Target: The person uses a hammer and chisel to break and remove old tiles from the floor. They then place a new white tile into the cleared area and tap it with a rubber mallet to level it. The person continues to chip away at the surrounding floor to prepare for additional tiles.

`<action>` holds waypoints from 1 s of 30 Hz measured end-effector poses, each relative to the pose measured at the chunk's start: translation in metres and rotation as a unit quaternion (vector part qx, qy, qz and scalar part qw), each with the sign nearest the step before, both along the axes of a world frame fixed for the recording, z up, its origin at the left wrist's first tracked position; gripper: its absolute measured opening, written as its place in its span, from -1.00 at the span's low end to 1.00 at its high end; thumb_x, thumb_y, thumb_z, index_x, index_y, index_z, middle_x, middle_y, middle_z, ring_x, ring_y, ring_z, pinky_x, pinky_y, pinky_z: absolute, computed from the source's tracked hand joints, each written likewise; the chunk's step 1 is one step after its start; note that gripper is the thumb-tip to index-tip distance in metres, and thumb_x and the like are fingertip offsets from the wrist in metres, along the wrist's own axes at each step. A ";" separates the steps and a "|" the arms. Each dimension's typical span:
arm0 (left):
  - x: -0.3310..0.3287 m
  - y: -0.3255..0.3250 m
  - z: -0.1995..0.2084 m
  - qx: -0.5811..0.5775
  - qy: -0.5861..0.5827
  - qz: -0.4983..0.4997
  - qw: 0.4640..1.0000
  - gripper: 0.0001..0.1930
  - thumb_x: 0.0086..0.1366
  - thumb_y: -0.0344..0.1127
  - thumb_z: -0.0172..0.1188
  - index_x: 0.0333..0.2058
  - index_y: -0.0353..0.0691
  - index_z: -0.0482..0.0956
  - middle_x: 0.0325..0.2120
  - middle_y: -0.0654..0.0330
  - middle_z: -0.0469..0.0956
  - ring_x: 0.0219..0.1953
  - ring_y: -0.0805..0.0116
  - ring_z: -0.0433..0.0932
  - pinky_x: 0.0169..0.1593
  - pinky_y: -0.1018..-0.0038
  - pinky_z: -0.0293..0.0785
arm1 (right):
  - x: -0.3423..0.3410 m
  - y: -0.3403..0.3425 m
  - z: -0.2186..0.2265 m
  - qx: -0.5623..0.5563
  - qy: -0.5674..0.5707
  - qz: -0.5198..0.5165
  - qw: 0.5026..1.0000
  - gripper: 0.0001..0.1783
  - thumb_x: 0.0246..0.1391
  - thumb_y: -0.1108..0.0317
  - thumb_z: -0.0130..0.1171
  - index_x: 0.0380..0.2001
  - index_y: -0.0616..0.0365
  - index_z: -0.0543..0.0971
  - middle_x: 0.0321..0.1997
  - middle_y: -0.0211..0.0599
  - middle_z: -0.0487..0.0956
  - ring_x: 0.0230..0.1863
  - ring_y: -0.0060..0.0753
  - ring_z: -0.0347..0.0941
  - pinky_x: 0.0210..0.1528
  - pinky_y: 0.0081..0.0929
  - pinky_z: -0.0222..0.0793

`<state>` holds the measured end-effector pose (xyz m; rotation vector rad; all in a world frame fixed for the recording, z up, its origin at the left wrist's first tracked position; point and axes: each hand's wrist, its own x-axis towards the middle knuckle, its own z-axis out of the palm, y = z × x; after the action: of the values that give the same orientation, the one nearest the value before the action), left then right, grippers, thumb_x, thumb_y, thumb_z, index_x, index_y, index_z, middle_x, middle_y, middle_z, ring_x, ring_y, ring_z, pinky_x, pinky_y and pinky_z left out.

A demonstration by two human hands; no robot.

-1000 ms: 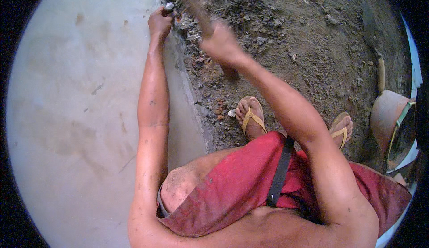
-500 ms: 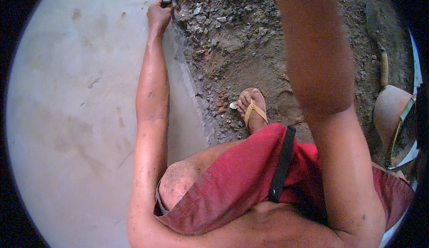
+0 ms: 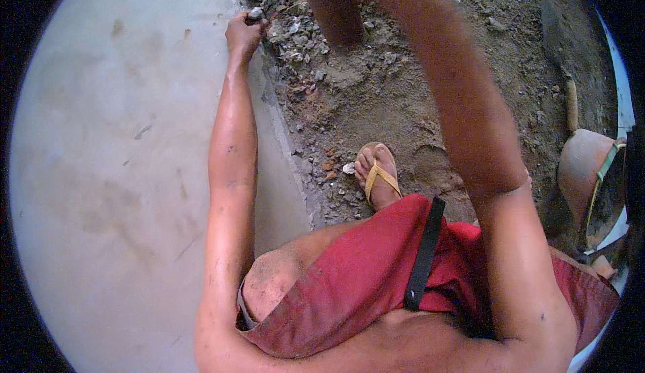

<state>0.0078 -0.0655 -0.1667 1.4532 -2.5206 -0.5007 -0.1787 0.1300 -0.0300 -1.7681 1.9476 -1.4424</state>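
My left hand [image 3: 244, 36] reaches to the far edge of the smooth grey slab [image 3: 148, 192], where the slab meets broken ground. Its fingers are closed around a small grey object with a rounded top [image 3: 256, 14]; the kind cannot be made out, and the rest is hidden in the fist. My right forearm [image 3: 457, 71] is raised and crosses leftward near the top of the view. At its end, close to the top edge, a dark brown shape [image 3: 339, 20] is smeared by motion. Whether that shape is hand or tool cannot be told, and the right fingers do not show clearly.
Loose rubble [image 3: 295, 44] and bare soil [image 3: 396, 98] lie along the slab's edge. My sandalled foot [image 3: 379, 175] stands on the soil. At the right lie a greyish-brown basin-like vessel [image 3: 583, 168] with a green-edged rim and a tan stick-like handle [image 3: 572, 104].
My right forearm has swung left across the top of the view, and the smeared brown shape has appeared there. The left hand keeps its grip on the grey object, slightly lower in the picture.
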 end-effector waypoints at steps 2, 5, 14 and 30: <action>0.009 -0.003 0.002 0.026 0.003 0.007 1.000 -0.72 -0.06 -0.24 0.31 -0.35 -0.23 0.59 -0.43 0.09 0.61 -0.39 0.27 0.59 -0.27 0.43 0.44 | -0.006 -0.001 0.026 -0.099 -0.177 -0.053 0.978 -0.78 -0.24 0.29 0.10 -0.50 0.22 0.49 -0.57 -0.07 0.51 -0.47 -0.04 0.47 -0.39 -0.16 0.36; 0.000 -0.001 -0.007 -0.009 -0.013 -0.027 1.000 -0.72 -0.07 -0.24 0.31 -0.35 -0.22 0.59 -0.44 0.10 0.61 -0.39 0.26 0.59 -0.27 0.42 0.44 | 0.005 -0.005 -0.003 -0.101 -0.216 -0.107 0.965 -0.77 -0.21 0.28 0.11 -0.48 0.20 0.52 -0.57 -0.05 0.52 -0.47 -0.02 0.49 -0.40 -0.15 0.39; 0.019 -0.003 -0.009 0.028 0.012 -0.016 0.999 -0.76 0.00 -0.20 0.25 -0.36 -0.18 0.55 -0.43 0.06 0.59 -0.30 0.08 0.56 -0.21 0.29 0.42 | 0.073 0.034 -0.140 0.282 -0.275 0.078 0.916 -0.71 -0.29 0.32 0.09 -0.43 0.27 0.44 -0.58 -0.01 0.49 -0.50 -0.05 0.47 -0.38 -0.25 0.37; -0.023 -0.034 0.038 -0.025 0.061 -0.056 0.996 -0.78 0.05 -0.34 0.25 -0.34 -0.32 0.51 -0.42 0.11 0.59 -0.39 0.27 0.57 -0.30 0.41 0.46 | 0.021 0.075 -0.044 0.039 -0.266 -0.001 0.963 -0.63 -0.21 0.24 0.22 -0.35 0.22 0.40 -0.62 -0.32 0.35 -0.55 -0.41 0.29 -0.43 -0.41 0.28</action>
<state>-0.0153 -0.0996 -0.1286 1.2293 -2.5086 -0.5228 -0.1573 0.2053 -0.0737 -1.1768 1.6878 -1.6043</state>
